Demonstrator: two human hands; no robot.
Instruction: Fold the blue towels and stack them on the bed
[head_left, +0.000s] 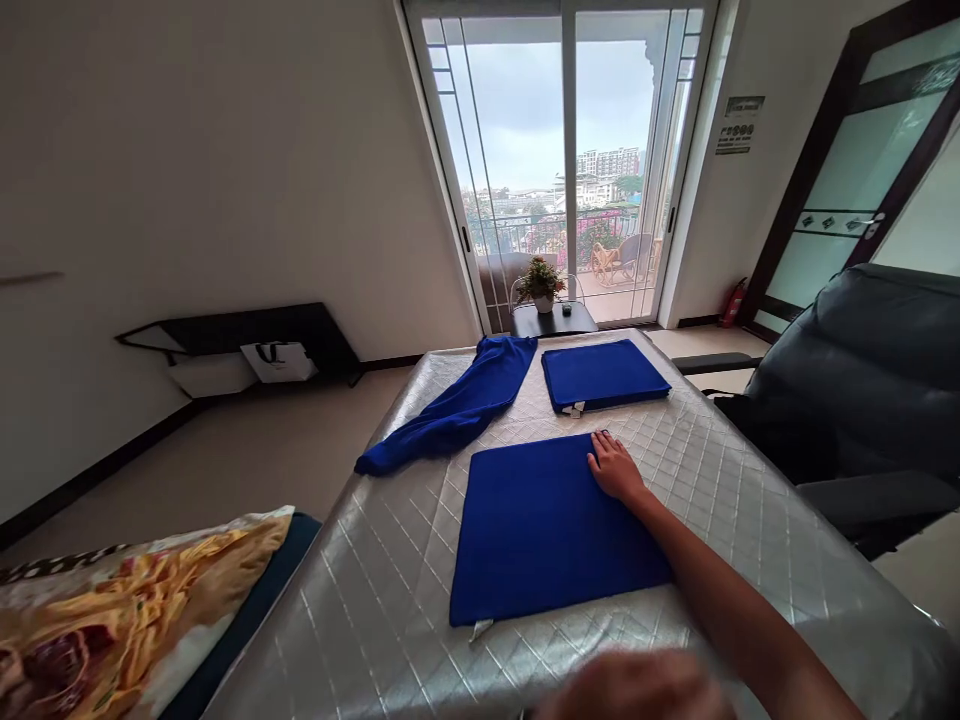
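A folded blue cloth [551, 530] lies flat in front of me, a small white tag sticking out at its near left edge. My right hand [616, 466] rests on its far right corner with the fingers laid out flat. Low at the bottom edge, my left hand [637, 688] is a blur close to the camera, and its fingers cannot be made out. Beyond the cloth sits a neat stack of folded blue cloths [604, 372] with white tags at the near edge. A loose, crumpled blue cloth [457, 408] stretches along the left side.
Everything blue lies on a table with a silver quilted cover [375, 570]. A black armchair [885, 370] stands at the right. Patterned bedding [150, 600] is at the lower left. Past the table's far end is a small black table [551, 318] with a potted plant [541, 283].
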